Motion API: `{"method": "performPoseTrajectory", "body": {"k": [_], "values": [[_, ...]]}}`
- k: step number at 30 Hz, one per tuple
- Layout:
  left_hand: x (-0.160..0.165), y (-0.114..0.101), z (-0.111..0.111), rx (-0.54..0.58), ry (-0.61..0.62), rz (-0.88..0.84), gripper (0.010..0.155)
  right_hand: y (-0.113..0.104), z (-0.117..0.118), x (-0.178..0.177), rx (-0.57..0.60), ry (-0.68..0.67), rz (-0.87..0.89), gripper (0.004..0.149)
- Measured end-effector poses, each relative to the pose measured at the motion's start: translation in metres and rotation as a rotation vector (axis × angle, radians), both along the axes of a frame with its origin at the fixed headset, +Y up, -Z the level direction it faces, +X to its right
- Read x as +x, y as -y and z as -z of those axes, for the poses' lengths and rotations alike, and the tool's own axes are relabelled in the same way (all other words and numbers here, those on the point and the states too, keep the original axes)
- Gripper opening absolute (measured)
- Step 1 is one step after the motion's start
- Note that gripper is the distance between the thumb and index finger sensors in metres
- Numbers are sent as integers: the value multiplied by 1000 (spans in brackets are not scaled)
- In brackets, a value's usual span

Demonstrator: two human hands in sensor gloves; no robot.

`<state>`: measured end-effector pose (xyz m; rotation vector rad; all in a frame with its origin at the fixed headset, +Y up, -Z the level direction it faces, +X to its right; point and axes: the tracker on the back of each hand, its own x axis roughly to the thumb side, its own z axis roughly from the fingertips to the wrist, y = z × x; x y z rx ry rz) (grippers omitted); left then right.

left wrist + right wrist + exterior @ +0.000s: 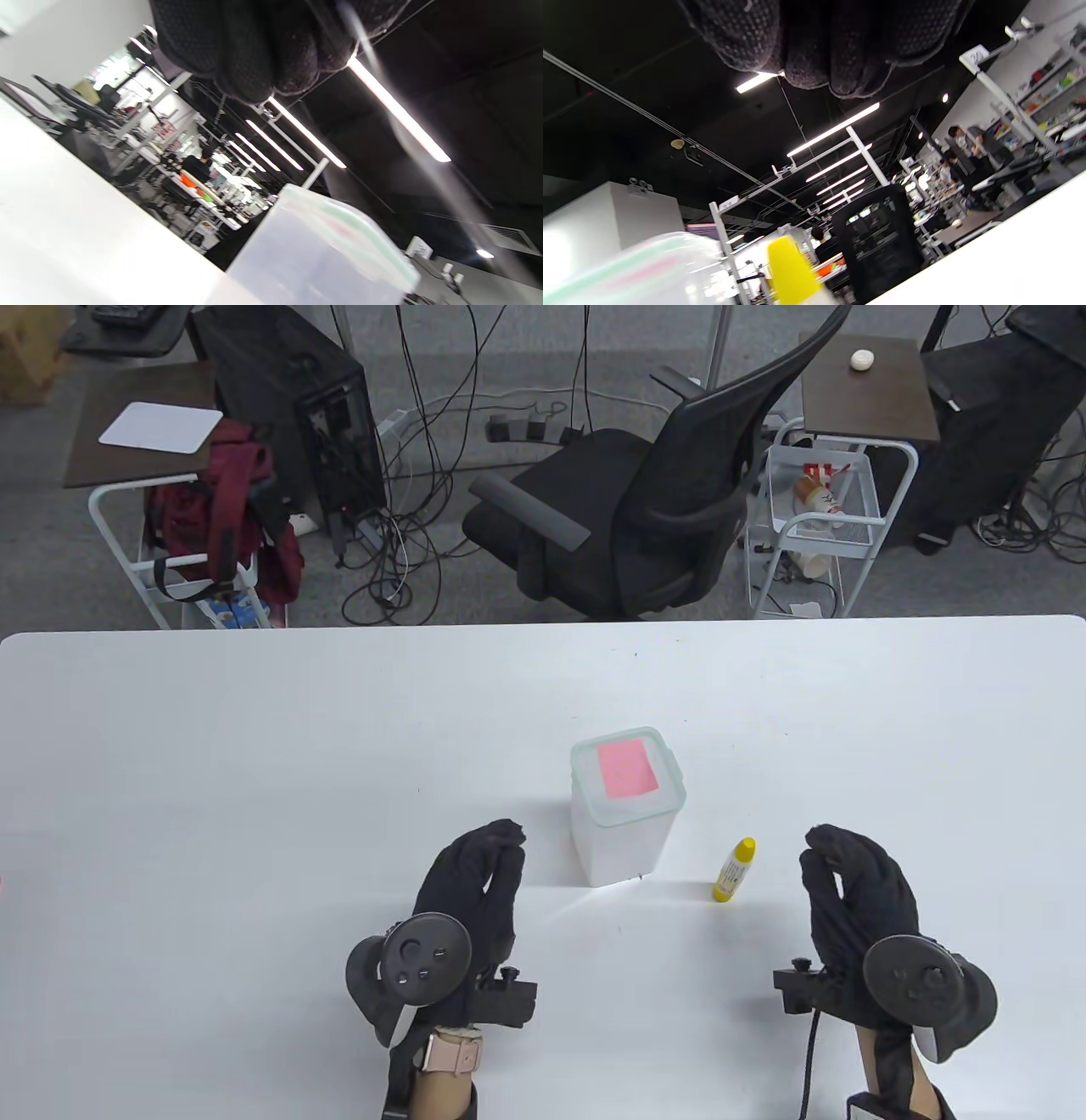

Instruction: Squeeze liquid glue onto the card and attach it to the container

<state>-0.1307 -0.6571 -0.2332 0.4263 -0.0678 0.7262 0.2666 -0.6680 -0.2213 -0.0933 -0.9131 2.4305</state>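
Observation:
A translucent white container (624,831) with a pale green lid rim stands at the table's middle. A pink card (628,769) lies flat on its lid. A small yellow glue bottle (734,870) stands capped to the right of the container. My left hand (501,844) rests on the table left of the container, fingers curled, holding nothing. My right hand (821,850) rests right of the glue bottle, fingers curled, holding nothing. The left wrist view shows the container (322,254) close by. The right wrist view shows the bottle's yellow cap (791,271) and the blurred container (628,271).
The white table (254,780) spans the view. Beyond its far edge stand a black office chair (628,509), a white cart with a red bag (229,509), a wire cart (819,517) and cables on the floor.

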Motion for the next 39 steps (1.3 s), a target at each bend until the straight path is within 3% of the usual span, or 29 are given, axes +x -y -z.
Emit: {"method": "performPoseTrajectory", "body": {"k": [3,6,9,13,25,39], "values": [[1,10,7,-17,-15,80,56,5,11,5,-20,93,-133,40],[3,20,14,-68,13,215,71,17,19,11,-86,133,-184,57],[6,30,19,-132,33,322,80,35,28,17,-183,32,-141,76],[9,40,21,-170,34,453,87,48,31,24,-313,-6,-222,87],[13,57,11,-261,44,583,90,71,31,35,-563,-65,-394,95],[15,63,8,-305,57,630,88,78,28,21,-601,-73,-509,94]]}}
